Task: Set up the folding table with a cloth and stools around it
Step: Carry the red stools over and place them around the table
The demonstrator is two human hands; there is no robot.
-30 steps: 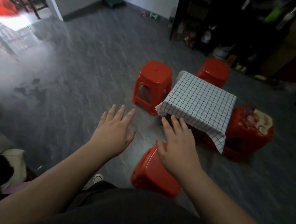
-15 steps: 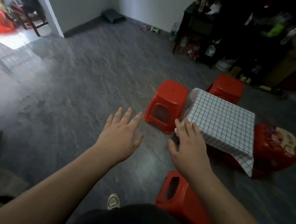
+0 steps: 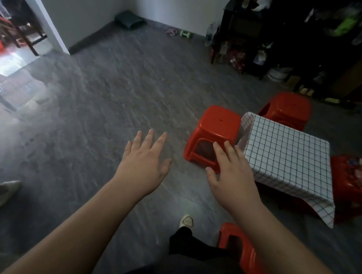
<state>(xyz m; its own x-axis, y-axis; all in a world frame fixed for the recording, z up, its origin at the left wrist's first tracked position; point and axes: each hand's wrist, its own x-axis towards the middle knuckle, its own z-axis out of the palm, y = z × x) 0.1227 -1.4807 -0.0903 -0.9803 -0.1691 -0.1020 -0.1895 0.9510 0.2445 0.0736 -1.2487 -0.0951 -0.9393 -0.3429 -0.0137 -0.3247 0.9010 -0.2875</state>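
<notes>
The low bench (image 3: 286, 198) stands on the grey floor (image 3: 113, 111) at the right of the view, draped with a white cloth (image 3: 285, 156) marked in a black grid; the cloth's near corner hangs down past the edge. Four red plastic stools ring it: one stool (image 3: 216, 130) just beside its left side, a second stool (image 3: 288, 107) behind it, a third stool (image 3: 353, 185) at its right with a patterned top, and a fourth stool (image 3: 245, 253) on the near side, partly hidden by the person's right forearm. Both hands are stretched forward, palms down, holding nothing. The left hand (image 3: 144, 166) hovers over bare floor with fingers spread and straight; the right hand (image 3: 230, 178) has its fingers straight too, in front of the left stool and the cloth's near edge. A pale shoe (image 3: 186, 220) shows below, between the arms. Dark cluttered shelves (image 3: 266, 36) stand along the far wall.
</notes>
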